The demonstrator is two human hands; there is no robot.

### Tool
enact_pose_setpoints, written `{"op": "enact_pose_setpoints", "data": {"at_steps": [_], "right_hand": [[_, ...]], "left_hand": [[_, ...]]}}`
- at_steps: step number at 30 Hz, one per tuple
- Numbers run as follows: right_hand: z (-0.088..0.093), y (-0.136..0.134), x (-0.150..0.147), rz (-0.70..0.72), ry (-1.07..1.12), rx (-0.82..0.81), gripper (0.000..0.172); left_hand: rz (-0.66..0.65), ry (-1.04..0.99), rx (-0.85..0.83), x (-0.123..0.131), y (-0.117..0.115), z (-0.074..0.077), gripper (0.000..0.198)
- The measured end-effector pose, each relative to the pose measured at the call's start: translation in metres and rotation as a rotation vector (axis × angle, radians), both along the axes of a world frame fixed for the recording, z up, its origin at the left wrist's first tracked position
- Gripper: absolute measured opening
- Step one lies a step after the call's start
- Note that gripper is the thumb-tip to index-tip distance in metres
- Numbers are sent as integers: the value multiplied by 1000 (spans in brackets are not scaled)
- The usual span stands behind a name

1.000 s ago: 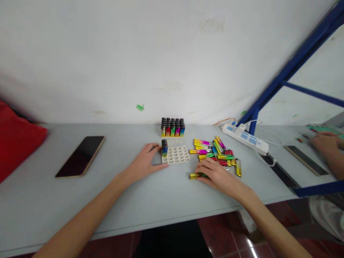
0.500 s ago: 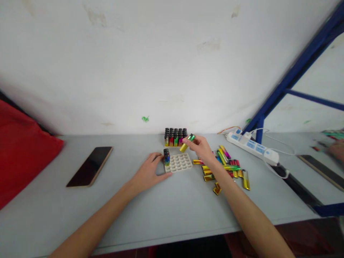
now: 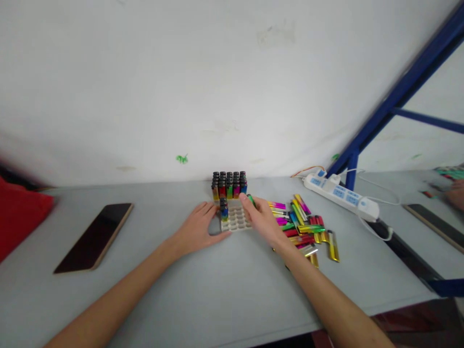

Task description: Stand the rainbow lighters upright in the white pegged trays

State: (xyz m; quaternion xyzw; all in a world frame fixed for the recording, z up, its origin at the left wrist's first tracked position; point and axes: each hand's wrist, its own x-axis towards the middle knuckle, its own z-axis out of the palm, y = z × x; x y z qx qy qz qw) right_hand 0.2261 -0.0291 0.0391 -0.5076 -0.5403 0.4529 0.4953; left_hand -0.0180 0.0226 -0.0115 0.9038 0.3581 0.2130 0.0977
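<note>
A small white tray (image 3: 235,221) with round holes lies on the grey table (image 3: 217,290); one or two lighters (image 3: 224,209) stand in its far left corner. My left hand (image 3: 197,228) rests flat against the tray's left edge, fingers spread. My right hand (image 3: 261,220) is over the tray's right side, fingers closed round a green-tipped lighter (image 3: 251,199). A pile of loose coloured lighters (image 3: 304,226) lies to the right of it. Behind the tray stands a full block of upright lighters (image 3: 229,184).
A dark phone (image 3: 94,236) lies at the left, a red cloth (image 3: 18,217) beyond it. A white power strip (image 3: 340,194) with cables sits at the right by a blue frame (image 3: 391,106). Another person's hand (image 3: 456,192) shows at the far right edge.
My right hand picked a lighter out of the pile, lifted it above the tray, and has now come down with it to the tray's right side. My left hand stayed at the tray.
</note>
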Motion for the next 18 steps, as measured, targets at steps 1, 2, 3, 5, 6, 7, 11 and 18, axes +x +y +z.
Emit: {"op": "enact_pose_setpoints", "data": {"at_steps": [1, 2, 3, 5, 6, 7, 11, 18], "right_hand": [[-2, 0, -1, -37, -60, 14, 75], [-3, -1, -2, -60, -116, 22, 71], [-5, -1, -3, -73, -164, 26, 67], [-8, -1, -5, -92, -232, 31, 58], [-9, -1, -6, -96, -251, 32, 53], [-11, -1, -8, -99, -263, 31, 50], [-14, 0, -12, -106, -291, 35, 48], [-17, -2, -12, -69, -306, 104, 68]], "left_hand": [[4, -6, -4, 0, -1, 0, 53], [6, -10, -9, 0, -1, 0, 52], [7, -12, -13, -1, -2, 0, 53], [9, -13, -17, -2, -3, 0, 54], [11, -14, -17, -3, -3, 0, 54], [16, -16, -15, -4, -4, 0, 55], [39, -23, -19, -6, -8, -1, 57], [65, -32, -63, -8, -14, 2, 55]]}}
